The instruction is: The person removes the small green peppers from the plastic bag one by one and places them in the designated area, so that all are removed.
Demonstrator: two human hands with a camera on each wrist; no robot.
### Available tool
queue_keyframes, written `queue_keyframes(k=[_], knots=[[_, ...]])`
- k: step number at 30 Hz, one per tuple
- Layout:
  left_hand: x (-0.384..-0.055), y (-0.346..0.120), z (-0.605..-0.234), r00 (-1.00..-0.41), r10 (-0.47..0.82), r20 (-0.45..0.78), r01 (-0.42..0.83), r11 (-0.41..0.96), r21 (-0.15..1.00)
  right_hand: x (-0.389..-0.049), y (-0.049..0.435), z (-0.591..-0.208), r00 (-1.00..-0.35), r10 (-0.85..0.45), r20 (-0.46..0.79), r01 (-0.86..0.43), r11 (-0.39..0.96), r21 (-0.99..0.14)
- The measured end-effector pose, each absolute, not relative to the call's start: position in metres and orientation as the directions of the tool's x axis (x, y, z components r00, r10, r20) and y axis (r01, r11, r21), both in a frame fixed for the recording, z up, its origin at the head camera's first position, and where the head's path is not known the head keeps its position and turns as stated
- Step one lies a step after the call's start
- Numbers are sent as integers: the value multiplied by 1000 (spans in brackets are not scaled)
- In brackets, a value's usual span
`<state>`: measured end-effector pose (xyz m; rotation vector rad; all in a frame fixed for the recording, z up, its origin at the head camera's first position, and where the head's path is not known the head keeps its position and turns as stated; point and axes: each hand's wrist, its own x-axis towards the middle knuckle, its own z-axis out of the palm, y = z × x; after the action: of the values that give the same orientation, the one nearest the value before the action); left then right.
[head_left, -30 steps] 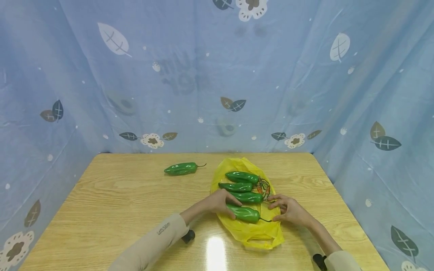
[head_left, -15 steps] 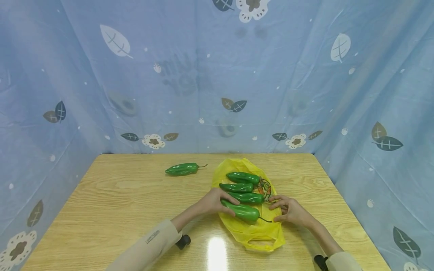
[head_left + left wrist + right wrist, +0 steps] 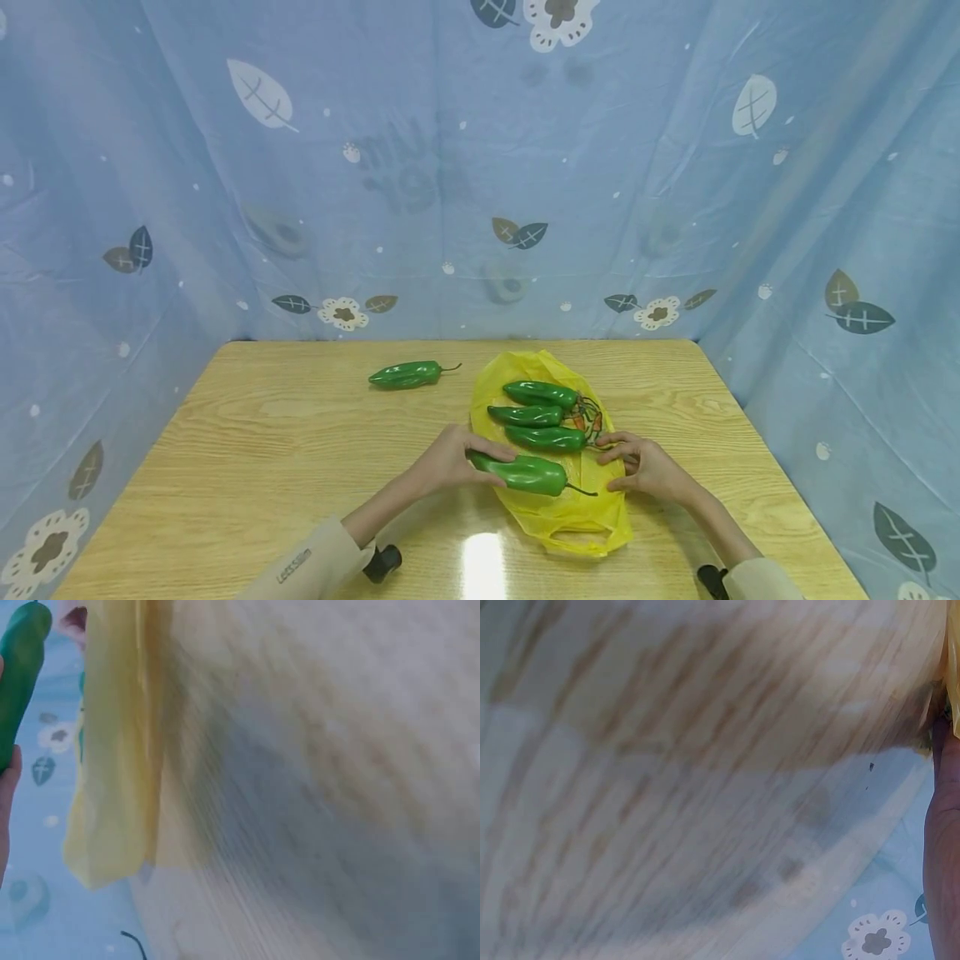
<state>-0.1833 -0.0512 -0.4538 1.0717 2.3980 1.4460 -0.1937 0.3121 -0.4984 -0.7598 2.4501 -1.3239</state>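
My left hand (image 3: 457, 461) pinches a long green chili pepper (image 3: 531, 475) by its tip end between thumb and fingers; its thin stem points right. That pepper (image 3: 21, 667) also shows at the left wrist view's edge. Under and behind it lies a flattened yellow plastic bag (image 3: 592, 504). Three more green peppers (image 3: 546, 438) lie side by side on the bag, stems toward the right. My right hand (image 3: 648, 471) holds the bag's right edge with curled fingers; the exact fingertip contact is partly hidden. Part of this hand (image 3: 946, 802) appears beside the yellow plastic in the right wrist view.
Another green pepper (image 3: 407, 375) lies alone on the wooden table (image 3: 285, 433), left of the bag's far end. Orange and green shapes (image 3: 587, 417) show by the stems; I cannot tell whether they are printed. A blue patterned curtain (image 3: 450, 167) encloses the back and sides.
My left hand has drawn the gripped pepper leftward, apart from the row of three. My right hand stays at the bag's right edge, and the bag hardly moves.
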Motion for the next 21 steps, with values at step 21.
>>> queue_keyframes(k=[21], knots=[[-88,-92,-461,-742,551,382,513,99,853,-193,311,-499,-837,-545,48,-362,485,-796]])
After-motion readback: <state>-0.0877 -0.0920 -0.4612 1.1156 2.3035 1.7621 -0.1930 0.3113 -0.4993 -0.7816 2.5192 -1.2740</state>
